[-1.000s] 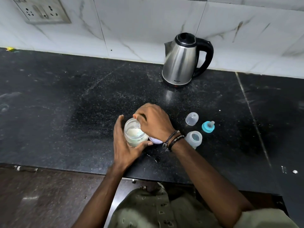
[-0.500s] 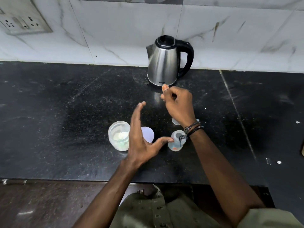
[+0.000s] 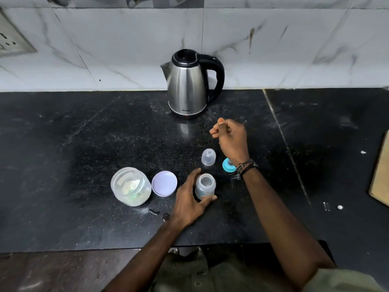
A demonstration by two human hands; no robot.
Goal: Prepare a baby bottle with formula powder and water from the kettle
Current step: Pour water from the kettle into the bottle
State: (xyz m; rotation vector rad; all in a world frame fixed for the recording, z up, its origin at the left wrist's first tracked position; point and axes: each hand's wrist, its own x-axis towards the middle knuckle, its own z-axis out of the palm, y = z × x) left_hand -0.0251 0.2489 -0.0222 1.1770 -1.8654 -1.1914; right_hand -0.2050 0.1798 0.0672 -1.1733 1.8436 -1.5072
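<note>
Moved since half a second ago: left hand [image 3: 189, 199], from open in the air beside the jar to down on the counter, now wrapped round the small clear baby bottle [image 3: 205, 186]. Grip of the left hand: holding the bottle, thumb on the near side, fingers on the far left side. Bottle upright on the black speckled stone counter [image 3: 63, 144], mouth open, no top on.

Right hand [image 3: 231, 138] up above the counter, in front of the kettle and apart from it. Fingers curled in, thumb tip pressed to the fingers. Cannot tell if something small is pinched there. Dark bands round the right wrist.

Shiny steel kettle with black lid and black handle [image 3: 189, 85] standing at the back of the counter by the white marble wall tiles [image 3: 273, 49], handle to the right.

Clear round jar with a little white powder inside [image 3: 130, 186] open on the counter, left of the bottle. Pale purple round lid [image 3: 164, 183] lying flat just beside the jar, between jar and left hand.

Clear dome-shaped bottle cap [image 3: 208, 157] standing behind the bottle. Blue ring with teat [image 3: 228, 165] to its right, partly hidden by the right wrist.

Grey switch plate [image 3: 10, 41] at far left on the wall. Edge of a tan wooden board [image 3: 381, 171] at far right.
</note>
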